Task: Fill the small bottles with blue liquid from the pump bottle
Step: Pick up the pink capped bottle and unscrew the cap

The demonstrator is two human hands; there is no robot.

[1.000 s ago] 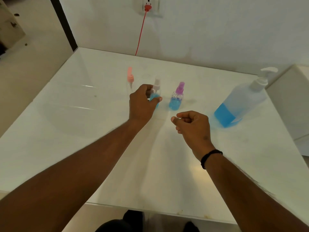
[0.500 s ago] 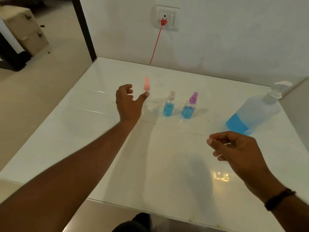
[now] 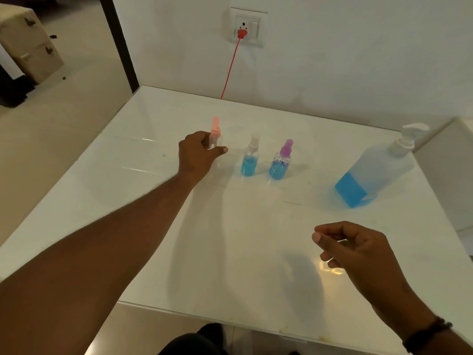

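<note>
Three small spray bottles stand in a row at the back of the white table [image 3: 143, 201]. The left one, a clear pink-capped bottle [image 3: 215, 126] with no blue in it, has my left hand [image 3: 197, 157] curled round its body, thumb in front and fingers behind. A white-capped bottle [image 3: 249, 162] and a purple-capped bottle [image 3: 280, 165] each hold blue liquid. The large pump bottle [image 3: 376, 170] stands at the right, blue liquid low in it. My right hand [image 3: 358, 252] hovers over the table's near right, fingers loosely curled, holding nothing.
A red cord [image 3: 230, 70] runs from a wall socket [image 3: 247, 26] down behind the table. A white block [image 3: 450, 175] stands against the table's right side. Beige boxes [image 3: 28, 42] sit on the floor at far left.
My left hand let go of the white-capped bottle and moved left onto the pink-capped one. My right hand drew back toward me and to the right.
</note>
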